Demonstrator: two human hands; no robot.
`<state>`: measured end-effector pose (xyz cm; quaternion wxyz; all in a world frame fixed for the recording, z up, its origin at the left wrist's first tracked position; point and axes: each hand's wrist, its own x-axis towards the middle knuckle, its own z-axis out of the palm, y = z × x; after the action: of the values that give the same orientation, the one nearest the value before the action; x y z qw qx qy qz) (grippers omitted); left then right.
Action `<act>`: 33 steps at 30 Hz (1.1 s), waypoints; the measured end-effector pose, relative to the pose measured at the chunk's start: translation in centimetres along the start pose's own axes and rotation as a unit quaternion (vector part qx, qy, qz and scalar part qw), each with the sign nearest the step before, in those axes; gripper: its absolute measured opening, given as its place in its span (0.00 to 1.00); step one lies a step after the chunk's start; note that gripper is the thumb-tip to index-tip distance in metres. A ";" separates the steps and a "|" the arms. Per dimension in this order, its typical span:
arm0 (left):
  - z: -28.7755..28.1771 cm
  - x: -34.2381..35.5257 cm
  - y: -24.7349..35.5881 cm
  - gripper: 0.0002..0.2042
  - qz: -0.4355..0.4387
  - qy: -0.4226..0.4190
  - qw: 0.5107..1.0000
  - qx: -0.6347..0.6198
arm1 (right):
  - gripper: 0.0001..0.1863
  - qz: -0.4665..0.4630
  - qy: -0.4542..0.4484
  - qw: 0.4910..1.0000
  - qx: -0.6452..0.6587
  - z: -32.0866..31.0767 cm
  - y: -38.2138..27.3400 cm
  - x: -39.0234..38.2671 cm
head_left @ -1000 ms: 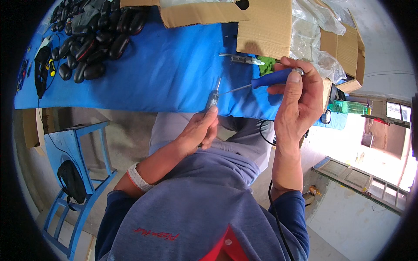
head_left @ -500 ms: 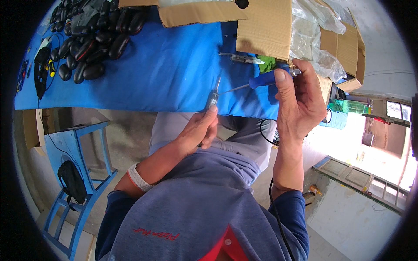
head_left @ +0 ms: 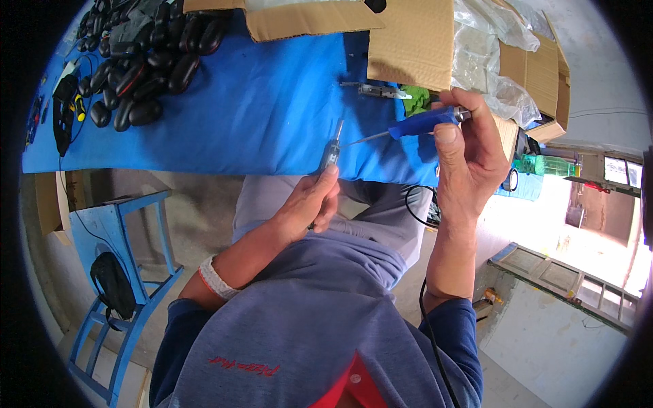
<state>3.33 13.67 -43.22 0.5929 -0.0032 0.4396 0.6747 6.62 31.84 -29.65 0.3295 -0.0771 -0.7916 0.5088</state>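
Clamping the small gadget (head_left: 330,154) firmly, the left hand (head_left: 314,197) should steady it so the right hand (head_left: 471,153), closed around the screwdriver (head_left: 413,125), can work gently and straight.

On the blue-covered worktop (head_left: 258,129), rounded black objects (head_left: 131,80) are heaped at upper left, near a yellow-and-black-handled tool (head_left: 79,107). A cardboard box (head_left: 408,61) sits beside crumpled clear plastic (head_left: 476,58) and an open carton (head_left: 534,78). A green bottle (head_left: 544,165) shows farther right; at left, a black bag (head_left: 112,285) shows against a blue stool (head_left: 102,224).
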 end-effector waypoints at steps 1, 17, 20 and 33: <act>-0.1 0.0 -0.1 0.25 -0.001 -0.001 1.000 0.000 | 0.19 0.002 0.011 0.999 -0.036 0.0 0.2 -0.1; 0.2 -0.1 0.1 0.25 -0.008 0.006 1.000 -0.012 | 0.19 -0.007 0.001 0.999 -0.037 -0.6 0.5 -0.1; 0.1 0.0 0.1 0.25 -0.006 0.003 1.000 -0.010 | 0.18 -0.002 0.028 0.995 -0.095 -0.8 0.9 -0.5; 0.1 -0.1 0.1 0.24 -0.005 0.004 1.000 -0.004 | 0.18 0.016 -0.033 0.999 -0.008 -0.9 -0.2 0.2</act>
<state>3.31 13.63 -42.99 0.5942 -0.0103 0.4394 0.6736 7.07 32.48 -29.15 0.2943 -0.0751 -0.8047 0.5101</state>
